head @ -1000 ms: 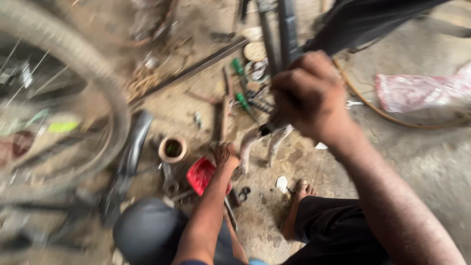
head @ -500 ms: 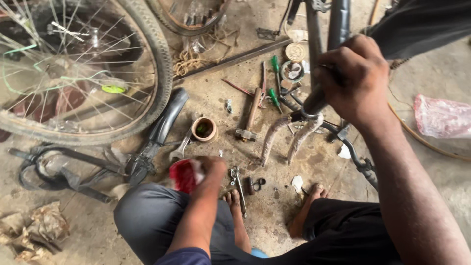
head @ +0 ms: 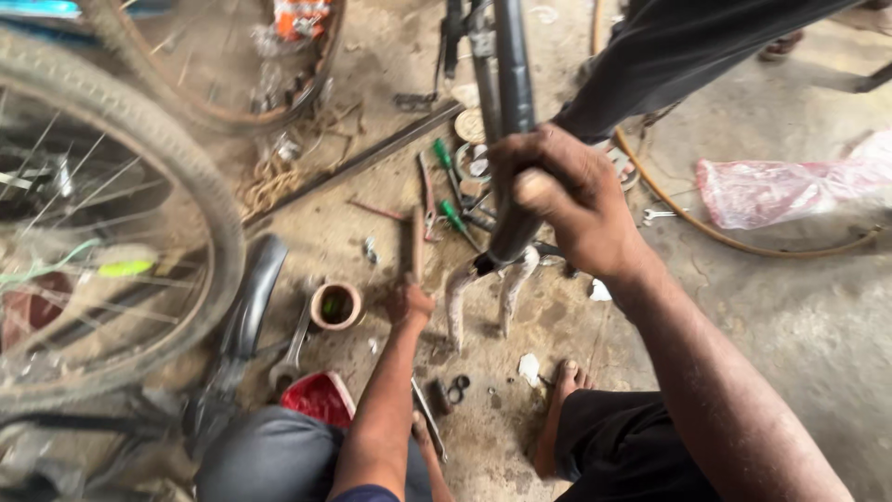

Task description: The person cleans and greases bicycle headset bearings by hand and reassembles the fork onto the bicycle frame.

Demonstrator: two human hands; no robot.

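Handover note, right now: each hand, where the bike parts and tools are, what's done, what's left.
Right hand: gripped round the dark metal bicycle fork, held upright with its two silvery blades near the dirt floor.
Left hand: down at the floor, on the wooden-handled hammer; grip not clear.
Nearby: small clay cup, red rag, green-handled screwdrivers, spoked bicycle wheel at left, pink plastic bag at right.
Done: fork is off any wheel.
Left: nothing fitted to the blades yet; small loose washers lie on the floor.
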